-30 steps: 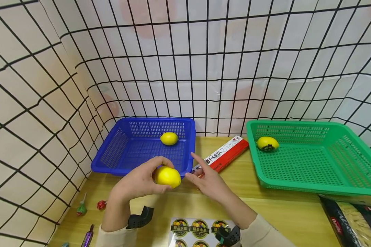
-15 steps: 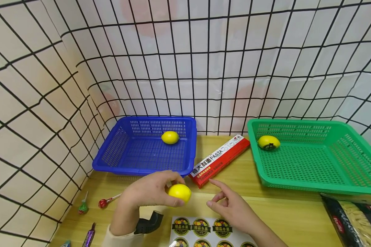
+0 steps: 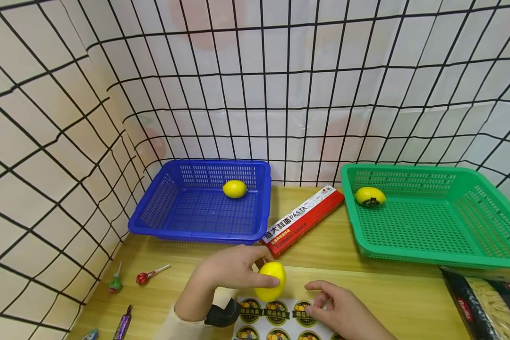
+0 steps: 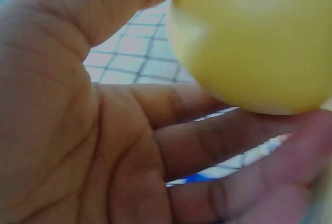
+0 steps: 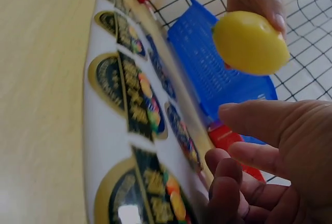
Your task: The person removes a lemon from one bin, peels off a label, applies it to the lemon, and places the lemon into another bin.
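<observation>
L hand (image 3: pixel 238 268) gripped a lemon (image 3: pixel 274 293) btm centre; R hand (image 3: pixel 342 302) was empty, fingers loosely bent, btm right of centre.
Sticker sheet (image 3: pixel 261 326) lay at btm edge, near R hand. Prob. one done: labelled lemon (image 3: pixel 370 193) in green basket (image 3: pixel 425 168), mid right. Prob. left: held one, no label visible, & unlabelled-looking lemon (image 3: pixel 235 189) in blue basket (image 3: pixel 212 236), left of centre. Only L wrist view showed L palm, off the lemon; R wrist view added R fingertips' curl.
</observation>
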### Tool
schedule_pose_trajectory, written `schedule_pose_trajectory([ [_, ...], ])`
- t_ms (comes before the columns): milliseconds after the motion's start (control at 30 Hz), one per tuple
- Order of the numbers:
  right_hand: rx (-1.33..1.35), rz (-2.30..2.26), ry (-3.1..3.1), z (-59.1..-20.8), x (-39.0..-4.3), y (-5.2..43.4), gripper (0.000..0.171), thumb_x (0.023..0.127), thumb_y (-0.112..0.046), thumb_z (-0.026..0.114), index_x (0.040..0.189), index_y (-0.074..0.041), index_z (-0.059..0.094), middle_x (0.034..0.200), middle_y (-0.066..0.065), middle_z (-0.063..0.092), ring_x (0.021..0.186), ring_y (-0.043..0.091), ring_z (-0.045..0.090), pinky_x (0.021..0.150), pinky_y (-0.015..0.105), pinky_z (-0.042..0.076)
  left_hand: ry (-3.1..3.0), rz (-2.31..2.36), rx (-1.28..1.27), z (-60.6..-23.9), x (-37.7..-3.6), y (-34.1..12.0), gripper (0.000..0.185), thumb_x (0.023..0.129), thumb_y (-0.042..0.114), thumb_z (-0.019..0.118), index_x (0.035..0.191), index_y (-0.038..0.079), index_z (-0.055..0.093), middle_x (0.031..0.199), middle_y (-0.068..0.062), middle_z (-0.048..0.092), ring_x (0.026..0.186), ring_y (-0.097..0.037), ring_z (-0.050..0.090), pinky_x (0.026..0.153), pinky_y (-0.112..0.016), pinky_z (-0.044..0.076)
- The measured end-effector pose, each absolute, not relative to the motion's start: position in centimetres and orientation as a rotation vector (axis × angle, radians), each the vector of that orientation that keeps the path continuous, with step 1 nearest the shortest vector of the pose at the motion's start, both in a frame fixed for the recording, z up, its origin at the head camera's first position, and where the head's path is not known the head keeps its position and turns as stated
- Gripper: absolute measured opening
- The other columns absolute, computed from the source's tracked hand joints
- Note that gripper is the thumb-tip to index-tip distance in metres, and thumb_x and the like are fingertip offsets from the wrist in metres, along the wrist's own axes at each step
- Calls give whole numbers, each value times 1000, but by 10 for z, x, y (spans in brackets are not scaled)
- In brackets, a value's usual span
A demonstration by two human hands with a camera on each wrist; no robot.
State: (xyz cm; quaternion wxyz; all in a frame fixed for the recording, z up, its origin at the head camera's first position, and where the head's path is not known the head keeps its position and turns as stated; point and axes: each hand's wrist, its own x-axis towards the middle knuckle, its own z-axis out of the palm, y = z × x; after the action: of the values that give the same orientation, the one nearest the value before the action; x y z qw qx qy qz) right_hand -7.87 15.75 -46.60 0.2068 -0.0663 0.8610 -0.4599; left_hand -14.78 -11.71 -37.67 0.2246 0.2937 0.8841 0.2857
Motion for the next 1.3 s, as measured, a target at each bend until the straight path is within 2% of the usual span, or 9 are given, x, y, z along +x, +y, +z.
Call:
schedule_pose_trajectory([
  [133,-186,-1235,2415,-471,-77,165,45,88,-36,80,124,-14,66,85,-1,60,64,8,50,56,23,42,2426,839,823,-391,-152,-102,34,91,49,70,115,26,62,95,11,68,82,-3,61,74,-21,50],
  [267,-219,-1324,2344,-477,-78,169,42,88,-33,80,123,-13,67,86,1,60,60,6,49,51,23,43,2404,933,799,-406,-156,-90,33,94,48,67,122,31,59,87,11,66,71,-4,62,68,-22,49],
  [467,-245,-1412,2243,-487,-81,170,37,88,-29,80,120,-12,68,86,2,60,54,3,46,46,20,40,2311,1082,707,-434,-163,-76,29,95,45,68,119,33,59,84,9,67,68,-7,64,67,-23,50],
  [700,-268,-1400,2252,-490,-81,170,34,86,-31,82,114,-15,70,84,0,62,53,2,45,46,19,39,2204,1239,602,-454,-162,-65,31,96,40,69,123,28,59,81,3,69,64,-13,67,65,-26,54],
  [967,-306,-1392,2298,-492,-81,170,25,87,-33,81,104,-18,72,80,-5,61,53,-1,46,47,18,39,2187,1360,565,-463,-162,-57,31,98,35,67,121,15,59,92,0,69,63,-13,68,62,-26,58],
  [1033,-306,-1392,2299,-493,-81,170,24,87,-33,81,104,-18,72,80,-5,61,53,-1,45,47,18,38,2228,1353,587,-465,-162,-55,36,99,37,67,125,13,60,98,0,70,68,-10,68,65,-25,58],
  [1133,-299,-1393,2292,-495,-81,170,24,87,-32,81,104,-19,72,80,-4,61,52,0,45,47,18,38,2344,1324,664,-467,-162,-52,41,100,37,65,131,10,61,111,-2,72,85,-5,68,78,-22,57],
  [1300,-291,-1405,2272,-495,-81,170,24,87,-32,81,106,-18,72,80,-3,61,50,1,44,45,19,39,2520,1262,772,-467,-163,-52,44,101,36,63,136,9,62,127,-4,71,109,-8,67,96,-25,54],
])
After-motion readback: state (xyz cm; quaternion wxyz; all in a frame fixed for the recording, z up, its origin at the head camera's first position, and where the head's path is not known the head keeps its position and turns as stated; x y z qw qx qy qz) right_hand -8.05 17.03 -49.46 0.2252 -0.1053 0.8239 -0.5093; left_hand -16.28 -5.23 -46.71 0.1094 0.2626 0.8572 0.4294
